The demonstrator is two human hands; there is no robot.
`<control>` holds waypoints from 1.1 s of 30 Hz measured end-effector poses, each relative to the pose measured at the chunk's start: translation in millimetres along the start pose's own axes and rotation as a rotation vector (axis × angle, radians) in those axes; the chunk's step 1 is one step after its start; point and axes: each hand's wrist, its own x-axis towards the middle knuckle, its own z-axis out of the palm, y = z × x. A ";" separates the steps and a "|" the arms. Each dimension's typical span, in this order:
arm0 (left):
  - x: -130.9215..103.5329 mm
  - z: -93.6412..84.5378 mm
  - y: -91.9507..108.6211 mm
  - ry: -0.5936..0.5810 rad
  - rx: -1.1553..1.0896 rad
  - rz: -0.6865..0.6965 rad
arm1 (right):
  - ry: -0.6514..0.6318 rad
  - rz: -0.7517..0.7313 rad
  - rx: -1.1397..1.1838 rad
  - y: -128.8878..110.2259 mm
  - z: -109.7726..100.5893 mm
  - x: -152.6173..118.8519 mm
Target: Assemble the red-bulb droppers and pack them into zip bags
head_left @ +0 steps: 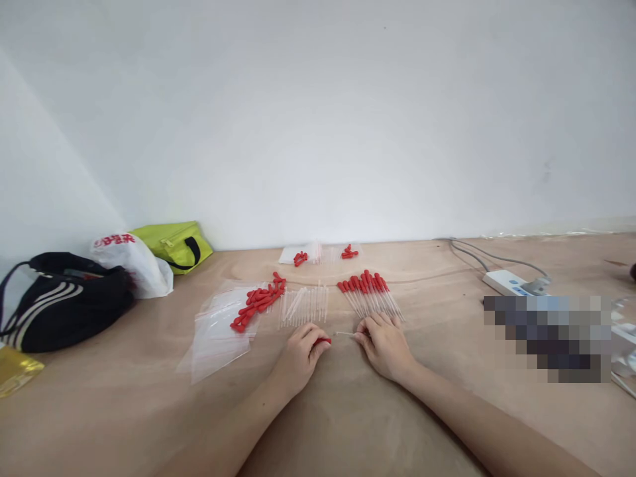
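- Red bulb (323, 340) is pinched between thumb and fingers of the left hand (299, 354), above the wooden tabletop (318, 417).
- Thin clear tube (344, 333) is pinched by the fingertips of the right hand (386, 348), its free end pointed toward the bulb, just apart from it.
- Bare tubes (304, 305) are laid in a row beyond the left hand.
- Red-capped tubes (366, 286) are fanned out just beyond the right.
- Spare bulbs (258, 299) are heaped on plastic bags (218, 344).
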 end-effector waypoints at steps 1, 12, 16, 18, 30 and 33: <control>-0.3 1.0 -0.5 0.004 -0.004 -0.002 | 0.002 0.000 0.000 0.1 -0.5 -0.6; -0.9 1.2 2.0 0.008 0.003 -0.005 | -0.073 -0.069 0.206 -6.5 -9.4 -1.2; -0.6 0.3 3.4 0.008 0.014 0.026 | -0.097 -0.093 0.275 -6.8 -9.5 -1.4; -0.3 0.2 3.2 0.016 0.015 0.059 | -0.108 -0.099 0.297 -6.8 -10.3 -1.4; -3.9 1.4 2.5 -0.057 0.132 0.263 | -0.203 -0.154 0.340 -1.8 -19.8 4.2; -3.6 1.5 3.1 -0.053 0.164 0.261 | -0.177 -0.146 0.301 -4.6 -21.7 3.0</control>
